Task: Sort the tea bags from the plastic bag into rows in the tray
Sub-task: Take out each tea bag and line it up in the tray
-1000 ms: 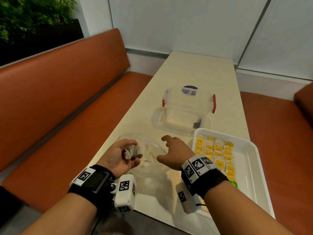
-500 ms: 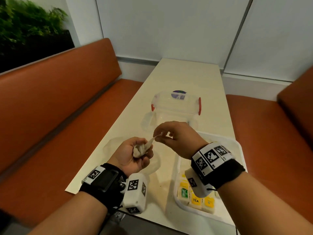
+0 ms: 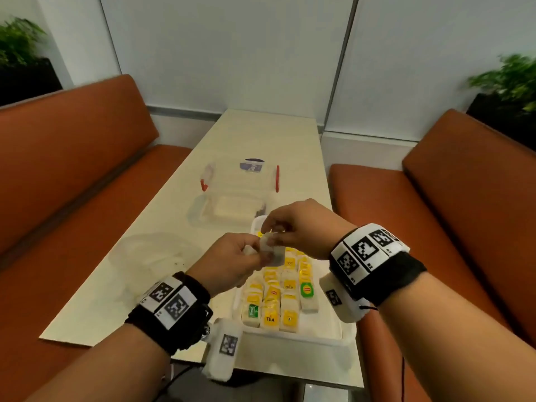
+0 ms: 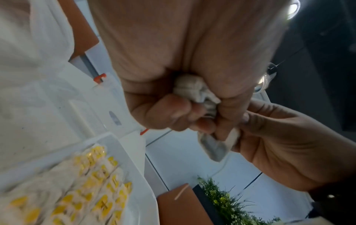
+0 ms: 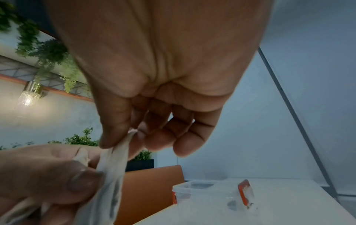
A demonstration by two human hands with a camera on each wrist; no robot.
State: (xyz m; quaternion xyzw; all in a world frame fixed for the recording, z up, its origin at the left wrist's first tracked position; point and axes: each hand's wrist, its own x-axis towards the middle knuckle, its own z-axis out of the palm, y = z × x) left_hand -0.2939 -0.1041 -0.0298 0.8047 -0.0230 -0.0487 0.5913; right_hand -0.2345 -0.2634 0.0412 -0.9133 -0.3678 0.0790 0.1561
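Note:
My left hand (image 3: 256,252) is curled round a small crumpled bunch of white tea bags (image 4: 194,89), held above the far end of the white tray (image 3: 290,337). One tea bag (image 3: 274,252) sticks out of that bunch. My right hand (image 3: 269,231) pinches its top edge between thumb and forefinger, as the right wrist view shows on the tea bag (image 5: 113,164). Rows of yellow-tagged tea bags (image 3: 274,303) fill the tray, with two green-tagged ones among them. The clear plastic bag (image 3: 150,256) lies flat on the table left of the tray.
A clear box with red handles (image 3: 242,181) stands farther back on the cream table (image 3: 261,134), its lid (image 3: 229,211) in front of it. Orange benches (image 3: 72,175) run along both sides. The tray reaches the table's near right edge.
Both hands rose from over the plastic bag and moved right, above the tray. My right hand, empty a second ago, now pinches a tea bag drawn out of the left hand's bunch.

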